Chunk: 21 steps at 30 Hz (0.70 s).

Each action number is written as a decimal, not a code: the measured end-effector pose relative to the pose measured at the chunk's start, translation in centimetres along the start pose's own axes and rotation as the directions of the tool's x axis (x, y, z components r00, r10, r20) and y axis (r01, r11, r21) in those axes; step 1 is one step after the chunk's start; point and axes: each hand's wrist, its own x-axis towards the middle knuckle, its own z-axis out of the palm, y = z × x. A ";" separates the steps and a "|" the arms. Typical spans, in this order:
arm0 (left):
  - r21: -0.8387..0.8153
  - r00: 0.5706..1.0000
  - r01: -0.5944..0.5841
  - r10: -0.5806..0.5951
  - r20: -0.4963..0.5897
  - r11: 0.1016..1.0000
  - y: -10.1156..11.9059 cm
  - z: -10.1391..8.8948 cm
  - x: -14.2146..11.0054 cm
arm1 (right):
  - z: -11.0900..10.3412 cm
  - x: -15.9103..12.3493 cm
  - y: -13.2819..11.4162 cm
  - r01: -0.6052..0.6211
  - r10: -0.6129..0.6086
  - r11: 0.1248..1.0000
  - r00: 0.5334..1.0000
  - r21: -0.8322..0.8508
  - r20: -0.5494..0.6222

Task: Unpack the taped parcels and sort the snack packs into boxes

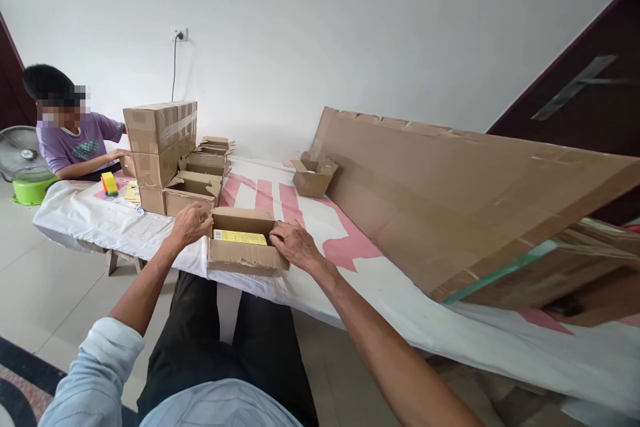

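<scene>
An open cardboard box (pixel 247 259) sits at the table's near edge, right in front of me. Inside it lies a yellow printed pack (pixel 240 237). My left hand (pixel 191 223) has its fingers curled on the box's left end. At the opposite end, my right hand (pixel 297 243) is closed over the right side, with the fingertips partly hidden. Just beyond my left hand stands a row of open boxes (pixel 200 181), beside a stack of taped cartons (pixel 163 143).
A large cardboard sheet (pixel 450 193) leans along the right. A small open box (pixel 314 175) stands near it. White-and-pink cloth (pixel 320 293) covers the table. A person (pixel 83 140) sits at the far left, near a yellow-and-red tape dispenser (pixel 109 184) and a fan (pixel 23 150).
</scene>
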 end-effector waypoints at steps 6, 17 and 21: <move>-0.049 0.986 0.166 -0.165 0.034 0.985 -3.8 1.0 -2.6 | 0.1 -0.2 0.3 -0.028 0.035 0.994 0.997 0.107 -0.067; 0.184 0.634 0.764 -0.772 -0.039 0.618 -20.0 -1.4 -3.2 | 3.9 0.0 5.6 -0.320 0.788 0.375 0.604 0.870 -0.117; 0.211 0.602 0.784 -0.798 -0.029 0.584 -23.0 0.1 -1.9 | 6.9 -1.1 6.2 -0.404 0.798 0.395 0.596 0.825 -0.090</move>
